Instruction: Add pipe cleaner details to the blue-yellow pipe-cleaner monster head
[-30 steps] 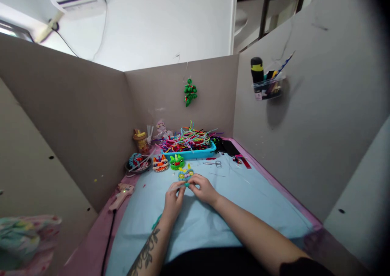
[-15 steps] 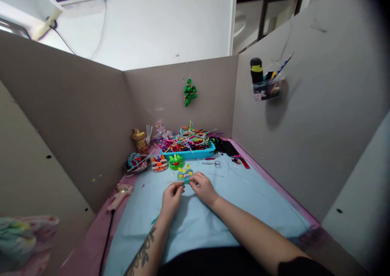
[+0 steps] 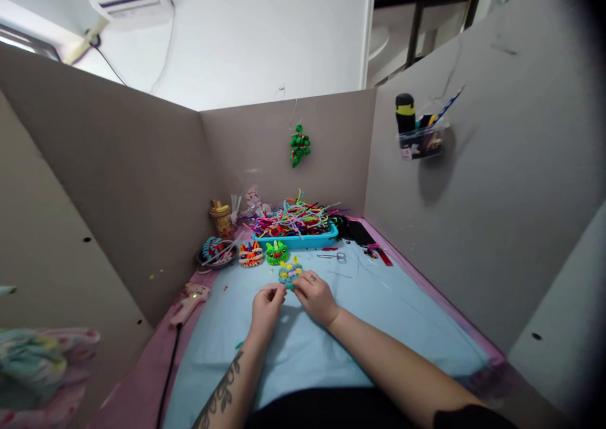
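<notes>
My right hand (image 3: 316, 298) is closed in a pinch on a small teal pipe-cleaner piece (image 3: 290, 286), partly hidden by the fingers. Close by on the left, my left hand (image 3: 267, 304) also has thumb and fingers pressed together; what lies between them is too small to make out. Just behind the fingertips sits a blue and yellow pipe-cleaner animal head (image 3: 290, 271). A green pipe-cleaner head (image 3: 276, 253) and an orange and white one (image 3: 250, 254) stand farther back to the left. Another teal scrap (image 3: 240, 345) lies beside my left forearm.
A blue tray (image 3: 303, 242) heaped with colourful pipe cleaners stands at the back. Scissors (image 3: 337, 258) lie to its front right. At the left are a round bowl (image 3: 218, 264) and a pink glue gun (image 3: 190, 306) with a black cord. Grey panels (image 3: 284, 110) enclose the table.
My left fingertips have drawn slightly apart from the right ones; the teal piece now shows mainly at my right fingertips. The whole view has shifted a little.
</notes>
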A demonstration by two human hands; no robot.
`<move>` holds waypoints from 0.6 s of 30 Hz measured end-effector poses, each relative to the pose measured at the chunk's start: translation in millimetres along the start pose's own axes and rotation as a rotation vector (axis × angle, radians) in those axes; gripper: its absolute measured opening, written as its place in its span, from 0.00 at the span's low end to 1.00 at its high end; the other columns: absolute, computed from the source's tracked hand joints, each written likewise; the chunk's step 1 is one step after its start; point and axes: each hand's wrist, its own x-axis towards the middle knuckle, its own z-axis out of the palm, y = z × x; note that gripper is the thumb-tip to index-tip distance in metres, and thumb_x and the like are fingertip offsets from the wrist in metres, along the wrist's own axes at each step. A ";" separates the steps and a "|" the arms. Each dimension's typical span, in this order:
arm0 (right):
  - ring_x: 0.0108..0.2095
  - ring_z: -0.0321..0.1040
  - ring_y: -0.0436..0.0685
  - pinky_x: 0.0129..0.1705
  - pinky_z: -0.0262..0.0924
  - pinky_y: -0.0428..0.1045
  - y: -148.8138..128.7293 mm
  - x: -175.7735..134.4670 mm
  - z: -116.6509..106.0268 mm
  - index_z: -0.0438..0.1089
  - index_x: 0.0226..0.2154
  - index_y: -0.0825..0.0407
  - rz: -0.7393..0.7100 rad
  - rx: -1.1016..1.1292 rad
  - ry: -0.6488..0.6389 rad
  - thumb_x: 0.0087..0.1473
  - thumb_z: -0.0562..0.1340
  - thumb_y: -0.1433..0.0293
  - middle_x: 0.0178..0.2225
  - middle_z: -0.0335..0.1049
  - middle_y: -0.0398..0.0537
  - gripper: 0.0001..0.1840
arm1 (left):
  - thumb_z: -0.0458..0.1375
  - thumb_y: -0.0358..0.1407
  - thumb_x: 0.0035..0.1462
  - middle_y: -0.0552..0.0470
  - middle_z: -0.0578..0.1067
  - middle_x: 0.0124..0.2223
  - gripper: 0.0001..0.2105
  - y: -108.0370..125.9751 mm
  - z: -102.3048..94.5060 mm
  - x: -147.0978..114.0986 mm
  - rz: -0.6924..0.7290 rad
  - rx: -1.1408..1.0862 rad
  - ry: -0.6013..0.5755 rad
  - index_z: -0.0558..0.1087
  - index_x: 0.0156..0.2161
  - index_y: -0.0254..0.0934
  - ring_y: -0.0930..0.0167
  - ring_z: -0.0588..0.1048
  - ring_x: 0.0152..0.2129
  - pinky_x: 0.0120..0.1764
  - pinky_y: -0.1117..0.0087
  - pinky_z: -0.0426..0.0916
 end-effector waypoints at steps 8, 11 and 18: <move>0.42 0.63 0.58 0.45 0.61 0.55 2.5 0.9 -3.4 0.67 0.39 0.52 0.037 0.158 -0.040 0.52 0.57 0.72 0.37 0.68 0.52 0.10 | 0.56 0.43 0.50 0.47 0.76 0.33 0.14 -12.2 0.7 1.9 0.064 0.016 0.008 0.74 0.34 0.32 0.69 0.73 0.29 0.33 0.71 0.67; 0.40 0.64 0.56 0.43 0.61 0.53 6.2 1.4 -3.4 0.68 0.38 0.51 0.043 0.189 -0.062 0.54 0.55 0.73 0.35 0.70 0.50 0.10 | 0.55 0.41 0.51 0.46 0.76 0.35 0.12 -12.8 1.4 1.9 0.129 0.069 0.004 0.74 0.34 0.34 0.68 0.73 0.33 0.37 0.69 0.67; 0.33 0.65 0.54 0.40 0.60 0.51 13.5 0.8 0.8 0.68 0.28 0.51 0.087 0.237 -0.077 0.54 0.55 0.74 0.28 0.69 0.45 0.08 | 0.55 0.39 0.51 0.46 0.76 0.36 0.10 -11.9 1.6 1.5 0.224 0.150 -0.008 0.74 0.34 0.35 0.66 0.74 0.36 0.42 0.65 0.67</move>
